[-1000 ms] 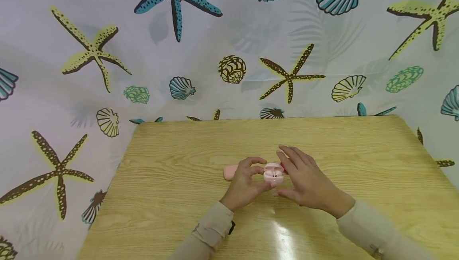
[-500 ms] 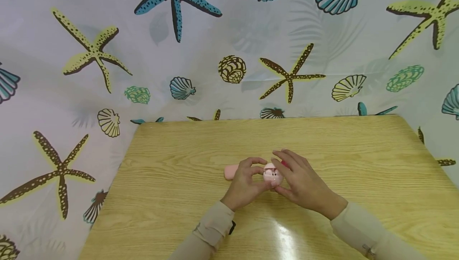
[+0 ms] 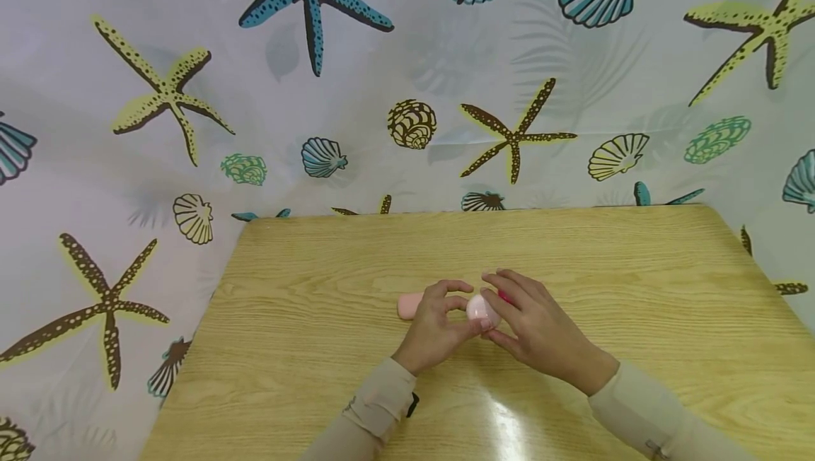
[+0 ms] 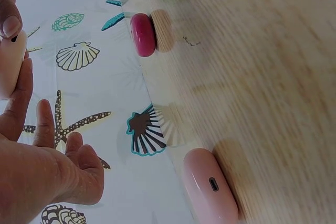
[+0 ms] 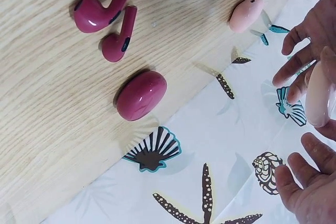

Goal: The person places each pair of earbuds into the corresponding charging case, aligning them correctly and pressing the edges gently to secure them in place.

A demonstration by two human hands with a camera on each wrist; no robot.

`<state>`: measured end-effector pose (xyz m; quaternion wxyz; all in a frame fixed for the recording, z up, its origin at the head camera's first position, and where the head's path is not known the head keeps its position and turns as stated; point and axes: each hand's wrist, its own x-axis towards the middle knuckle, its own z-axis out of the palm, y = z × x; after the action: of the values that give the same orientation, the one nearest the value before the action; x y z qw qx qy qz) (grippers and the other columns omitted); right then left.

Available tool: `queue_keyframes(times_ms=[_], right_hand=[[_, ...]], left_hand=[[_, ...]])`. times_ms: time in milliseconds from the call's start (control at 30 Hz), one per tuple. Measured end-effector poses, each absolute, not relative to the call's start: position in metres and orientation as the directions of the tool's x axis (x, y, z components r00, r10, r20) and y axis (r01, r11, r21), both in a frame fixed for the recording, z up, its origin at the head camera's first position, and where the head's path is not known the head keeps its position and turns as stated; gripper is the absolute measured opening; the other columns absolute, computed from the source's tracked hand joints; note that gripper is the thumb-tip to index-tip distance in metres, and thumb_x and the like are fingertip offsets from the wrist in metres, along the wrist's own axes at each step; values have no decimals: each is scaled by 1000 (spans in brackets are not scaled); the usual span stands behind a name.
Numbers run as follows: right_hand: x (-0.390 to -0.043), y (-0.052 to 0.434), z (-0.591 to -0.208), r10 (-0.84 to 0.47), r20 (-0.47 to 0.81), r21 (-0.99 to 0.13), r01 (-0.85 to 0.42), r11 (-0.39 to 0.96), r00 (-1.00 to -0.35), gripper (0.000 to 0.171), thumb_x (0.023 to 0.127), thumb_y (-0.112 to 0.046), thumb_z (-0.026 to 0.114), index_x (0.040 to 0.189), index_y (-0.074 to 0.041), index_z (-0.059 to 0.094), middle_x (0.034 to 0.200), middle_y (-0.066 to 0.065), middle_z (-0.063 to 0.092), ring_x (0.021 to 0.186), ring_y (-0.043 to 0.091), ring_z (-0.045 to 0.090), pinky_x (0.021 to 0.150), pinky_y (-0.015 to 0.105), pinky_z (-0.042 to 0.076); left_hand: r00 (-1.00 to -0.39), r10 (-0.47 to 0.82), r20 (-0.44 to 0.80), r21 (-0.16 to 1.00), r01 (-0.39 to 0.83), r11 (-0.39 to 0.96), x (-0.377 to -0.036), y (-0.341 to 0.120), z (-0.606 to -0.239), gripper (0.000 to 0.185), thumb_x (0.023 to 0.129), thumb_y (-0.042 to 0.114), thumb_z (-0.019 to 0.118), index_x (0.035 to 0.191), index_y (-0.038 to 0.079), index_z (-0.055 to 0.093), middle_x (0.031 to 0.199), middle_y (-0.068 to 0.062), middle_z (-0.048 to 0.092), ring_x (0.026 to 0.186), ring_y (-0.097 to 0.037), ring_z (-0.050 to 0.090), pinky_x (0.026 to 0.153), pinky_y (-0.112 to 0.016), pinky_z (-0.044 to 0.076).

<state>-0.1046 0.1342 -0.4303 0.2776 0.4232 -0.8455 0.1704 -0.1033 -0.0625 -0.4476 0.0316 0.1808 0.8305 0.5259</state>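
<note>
A pale pink round earbud case [image 3: 482, 310] is held between both hands above the table, its lid down. My left hand [image 3: 436, 327] grips it from the left, thumb on its front. From the right, my right hand [image 3: 541, 327] holds the same case with thumb and fingertips. In the right wrist view the case [image 5: 317, 95] appears at the right edge between the fingers; in the left wrist view the case [image 4: 10, 66] is partly cut off. Any earbuds inside are hidden.
A salmon-pink earbud case [image 4: 210, 187] lies on the wooden table [image 3: 305, 348] by my left hand. Beyond my right hand sits a magenta case [image 5: 142, 95], with two magenta earbuds [image 5: 97, 14] beside it. A shell-patterned cloth [image 3: 356, 93] hangs behind the table.
My right hand has come in from the right onto the pale pink case. The lid, open before with earbuds showing inside, has swung down shut. My left hand has stayed in place.
</note>
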Motion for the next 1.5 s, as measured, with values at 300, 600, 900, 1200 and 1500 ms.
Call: queue_keyframes(times_ms=[300, 600, 900, 1200, 1500], right_hand=[[-105, 132, -430, -625, 625, -39, -818, 573, -468, 59, 98, -48, 34, 110, 2, 64, 125, 20, 59, 114, 40, 55, 85, 54, 50], [-112, 129, -431, -622, 618, -48, -812, 581, -481, 56, 98, -49, 39, 105, 0, 65, 125, 20, 59, 115, 41, 54, 88, 56, 47], [-126, 124, -447, -647, 538, -83, -797, 598, -541, 42, 91, -42, 60, 109, -4, 65, 126, 22, 57, 118, 45, 51, 90, 61, 45], [-143, 116, -473, -670, 388, -98, -751, 652, -633, 41, 78, -29, 75, 112, -9, 65, 129, 20, 55, 122, 46, 49, 92, 62, 44], [-150, 106, -487, -644, 222, -145, -678, 720, -732, 41, 83, -31, 69, 117, -9, 63, 136, 21, 49, 130, 47, 39, 100, 63, 36]], left_hand=[[-935, 337, 114, 890, 247, 383, -104, -64, -448, 25, 83, 27, 74, 92, 4, 74, 128, -5, 55, 128, -25, 40, 108, -53, 27], [-921, 294, 257, 779, 377, 501, -102, -64, -449, 33, 80, 31, 76, 104, 8, 71, 127, -8, 55, 126, -28, 42, 102, -52, 30], [-834, 313, 455, 427, 513, 745, -106, -67, -464, 41, 81, 41, 72, 117, 23, 65, 129, -4, 50, 127, -27, 41, 89, -44, 31], [-882, 366, 299, 286, 448, 847, -120, -72, -480, 37, 86, 37, 69, 120, 22, 65, 138, -3, 46, 136, -33, 32, 98, -49, 31], [-931, 326, 161, 300, 361, 883, -131, -72, -492, 31, 86, 38, 67, 112, 21, 69, 140, -3, 45, 138, -31, 27, 102, -53, 30]])
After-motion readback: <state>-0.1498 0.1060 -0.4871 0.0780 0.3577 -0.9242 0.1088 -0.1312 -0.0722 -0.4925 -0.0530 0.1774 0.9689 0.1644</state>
